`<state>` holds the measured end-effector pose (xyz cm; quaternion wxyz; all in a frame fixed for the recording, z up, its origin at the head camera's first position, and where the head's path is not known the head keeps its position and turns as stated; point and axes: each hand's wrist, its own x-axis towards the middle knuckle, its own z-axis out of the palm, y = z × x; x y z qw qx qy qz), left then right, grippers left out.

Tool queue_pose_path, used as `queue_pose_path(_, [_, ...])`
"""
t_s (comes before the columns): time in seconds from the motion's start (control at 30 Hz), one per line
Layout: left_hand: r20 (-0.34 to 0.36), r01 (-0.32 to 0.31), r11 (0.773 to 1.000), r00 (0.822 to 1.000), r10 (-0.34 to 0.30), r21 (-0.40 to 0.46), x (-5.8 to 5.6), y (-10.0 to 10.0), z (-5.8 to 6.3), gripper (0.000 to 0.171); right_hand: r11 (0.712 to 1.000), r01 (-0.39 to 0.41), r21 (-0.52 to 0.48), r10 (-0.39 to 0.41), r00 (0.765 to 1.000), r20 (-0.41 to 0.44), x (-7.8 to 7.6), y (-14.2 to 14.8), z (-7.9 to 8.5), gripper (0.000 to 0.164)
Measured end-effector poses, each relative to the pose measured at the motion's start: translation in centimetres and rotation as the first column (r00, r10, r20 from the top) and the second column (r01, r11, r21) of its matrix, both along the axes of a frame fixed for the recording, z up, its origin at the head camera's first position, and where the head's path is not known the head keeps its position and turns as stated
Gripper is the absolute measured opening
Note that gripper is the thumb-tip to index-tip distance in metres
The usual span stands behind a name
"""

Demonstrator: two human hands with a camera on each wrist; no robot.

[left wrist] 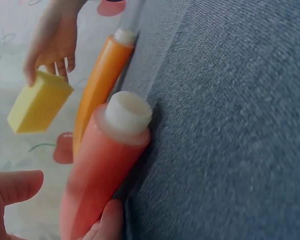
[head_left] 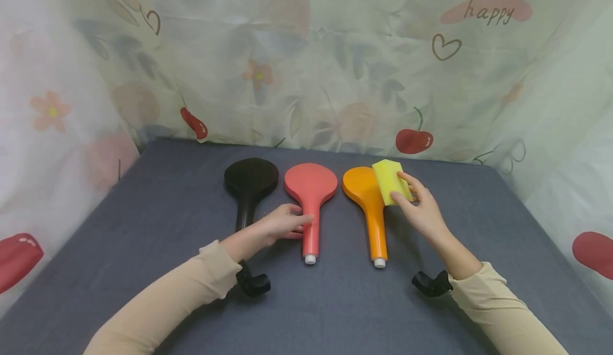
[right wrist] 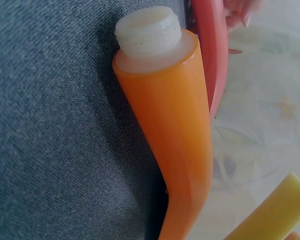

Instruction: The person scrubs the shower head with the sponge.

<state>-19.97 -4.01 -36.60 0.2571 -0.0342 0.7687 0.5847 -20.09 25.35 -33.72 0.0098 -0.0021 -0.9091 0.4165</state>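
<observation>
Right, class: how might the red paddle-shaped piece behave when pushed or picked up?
The red paddle-shaped piece looks stiff: the left hand at its handle makes no visible dent. Its smooth, rounded handle may feel slippery. Pushed, it would probably slide rather than roll, given its broad head.

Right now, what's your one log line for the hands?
left hand: at red, round-headed, glossy-handled paddle | right hand: holds yellow block-shaped sponge near orange, round-headed, glossy-handled paddle

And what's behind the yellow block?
Behind the yellow block, in the head view, is the orange paddle: you can see most of it, but the right side of its round end is covered.
</observation>
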Motion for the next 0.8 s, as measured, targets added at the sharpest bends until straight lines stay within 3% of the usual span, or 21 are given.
queue_pose_path(0.33, [-0.023, -0.026, 0.997, 0.999, 0.024, -0.070, -0.5, 0.7, -0.8, 0.059, 1.000, -0.006, -0.001, 0.006, 1.000, 0.003, 0.1, 0.1, -0.3, 0.064])
queue_pose_path(0.8, [0.066, -0.084, 0.993, 0.995, 0.079, 0.084, -0.8, 0.5, -1.3, 0.063, 1.000, -0.013, 0.005, 0.013, 1.000, 0.009, 0.1, -0.2, -0.2, 0.065])
